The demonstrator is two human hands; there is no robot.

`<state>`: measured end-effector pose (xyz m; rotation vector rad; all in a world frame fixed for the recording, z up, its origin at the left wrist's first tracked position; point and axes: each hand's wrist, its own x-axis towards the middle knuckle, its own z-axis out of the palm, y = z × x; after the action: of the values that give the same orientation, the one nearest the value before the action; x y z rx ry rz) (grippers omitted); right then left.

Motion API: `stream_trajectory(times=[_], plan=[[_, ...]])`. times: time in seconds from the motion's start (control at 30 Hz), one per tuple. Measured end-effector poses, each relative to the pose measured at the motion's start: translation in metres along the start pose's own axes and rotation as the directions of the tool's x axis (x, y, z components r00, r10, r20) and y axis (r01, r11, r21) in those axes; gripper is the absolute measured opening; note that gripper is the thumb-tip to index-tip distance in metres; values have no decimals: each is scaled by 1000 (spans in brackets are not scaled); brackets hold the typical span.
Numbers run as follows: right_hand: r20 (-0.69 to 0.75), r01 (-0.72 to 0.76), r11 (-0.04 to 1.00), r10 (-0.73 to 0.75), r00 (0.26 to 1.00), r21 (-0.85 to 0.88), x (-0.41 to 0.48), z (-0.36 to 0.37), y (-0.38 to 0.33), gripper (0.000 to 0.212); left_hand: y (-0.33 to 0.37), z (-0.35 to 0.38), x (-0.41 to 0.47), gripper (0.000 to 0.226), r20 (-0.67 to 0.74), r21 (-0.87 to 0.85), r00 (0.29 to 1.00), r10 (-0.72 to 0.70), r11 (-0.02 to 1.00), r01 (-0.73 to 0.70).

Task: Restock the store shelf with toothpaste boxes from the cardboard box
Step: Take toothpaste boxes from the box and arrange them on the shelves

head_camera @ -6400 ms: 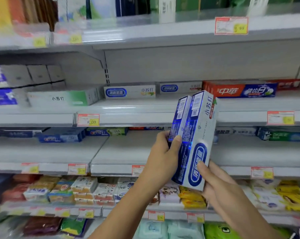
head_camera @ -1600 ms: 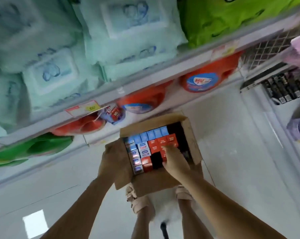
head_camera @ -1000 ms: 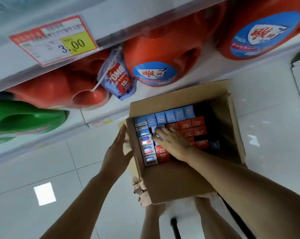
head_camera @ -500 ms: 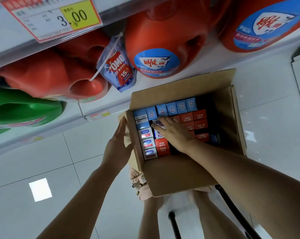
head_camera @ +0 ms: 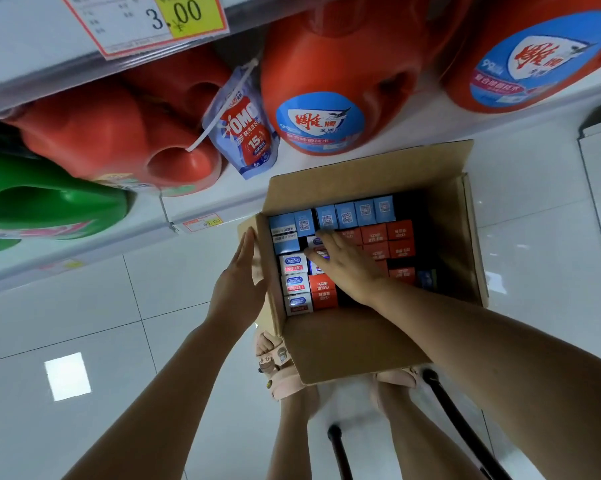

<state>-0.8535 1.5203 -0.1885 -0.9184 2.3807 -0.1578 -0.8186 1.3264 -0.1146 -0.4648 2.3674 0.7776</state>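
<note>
An open cardboard box [head_camera: 344, 344] stands on the floor below me. It is packed with upright toothpaste boxes: a blue row [head_camera: 365, 211] at the back, red ones [head_camera: 399, 237] on the right, white ones [head_camera: 294, 265] on the left. A dark gap shows at the right side. My left hand [head_camera: 238, 275] presses flat against the outside of the box's left wall. My right hand [head_camera: 347, 265] lies inside on the box tops, fingers stretched out, the fingertips touching a white-and-blue toothpaste box [head_camera: 317, 245]. The thumb is hidden.
The bottom shelf behind the box holds red detergent jugs [head_camera: 330, 81], a green jug [head_camera: 43, 202] and a hanging OMO pouch [head_camera: 245, 129]. A price tag [head_camera: 146, 19] hangs above. My sandalled foot [head_camera: 278, 368] and black stand legs [head_camera: 458, 420] are under the box.
The shelf view gave way to the box on the floor. Over the last second my view drew closer; my right fingertips slid slightly left onto the white-and-blue box. My left hand stayed on the wall.
</note>
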Motion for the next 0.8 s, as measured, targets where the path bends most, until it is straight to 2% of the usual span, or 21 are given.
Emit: stream_trajectory(times=[0.17, 0.27, 0.37, 0.4, 0.47, 0.67, 0.8], plan=[[-52, -22, 999, 24, 998, 28, 4, -3, -1, 74, -3, 4, -6, 75, -13, -23, 1000, -15, 1000, 15], [-31, -29, 999, 30, 999, 12, 2, 12, -3, 72, -4, 6, -12, 75, -18, -40, 999, -39, 998, 39], [9, -55, 993, 55, 998, 102, 0, 22, -5, 67, -4, 10, -19, 74, -16, -54, 998, -57, 997, 56], [4, -52, 998, 52, 999, 38, 2, 21, -5, 70, -4, 12, -20, 74, -14, -51, 998, -65, 997, 64], [-34, -78, 996, 79, 996, 36, 6, 14, -6, 75, -4, 15, -22, 72, -9, -51, 997, -82, 995, 82], [-154, -32, 999, 25, 988, -41, 5, 15, 2, 63, -2, 18, -22, 69, 15, -70, 994, -112, 991, 112], [-166, -28, 1000, 29, 986, 8, 5, 8, 1, 66, 0, 18, -23, 70, 3, -74, 992, -128, 989, 128]])
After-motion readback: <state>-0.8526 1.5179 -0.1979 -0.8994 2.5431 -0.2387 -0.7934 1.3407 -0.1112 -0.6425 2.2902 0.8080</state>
